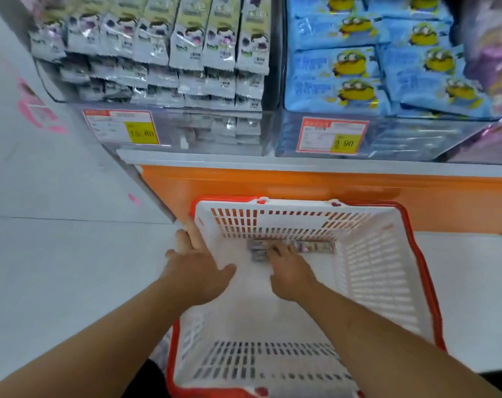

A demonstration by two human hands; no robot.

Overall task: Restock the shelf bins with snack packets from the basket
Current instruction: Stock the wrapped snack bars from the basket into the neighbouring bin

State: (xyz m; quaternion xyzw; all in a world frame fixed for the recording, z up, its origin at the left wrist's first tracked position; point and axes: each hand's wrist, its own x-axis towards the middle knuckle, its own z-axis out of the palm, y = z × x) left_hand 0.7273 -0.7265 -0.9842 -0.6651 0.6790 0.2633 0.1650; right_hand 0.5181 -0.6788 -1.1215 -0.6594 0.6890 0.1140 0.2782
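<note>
1. Forearms enter from the near edge, over the white basket (382, 271) with its orange rim, which stands on the floor.
2. Left hand (198, 268): fingers straight and spread, lying over the basket's left rim; it holds nothing, apparently steadying the basket.
3. Right hand (290, 268): reaching to the basket floor, fingers bent down onto the snack packets (313, 247). Blur hides whether a grip is closed.
4. The few packets lie at and just beyond the right fingertips, against the far wall.
5. Risk: flat, slick packets may slide along the wall or slip from a shallow pinch.
6. Beyond the fingers, above the orange shelf base (301, 193), the grey packet bin (169, 130) is stacked high; an added packet could topple its front row. Mixing with the blue packet bin (416, 139) is possible.
</note>
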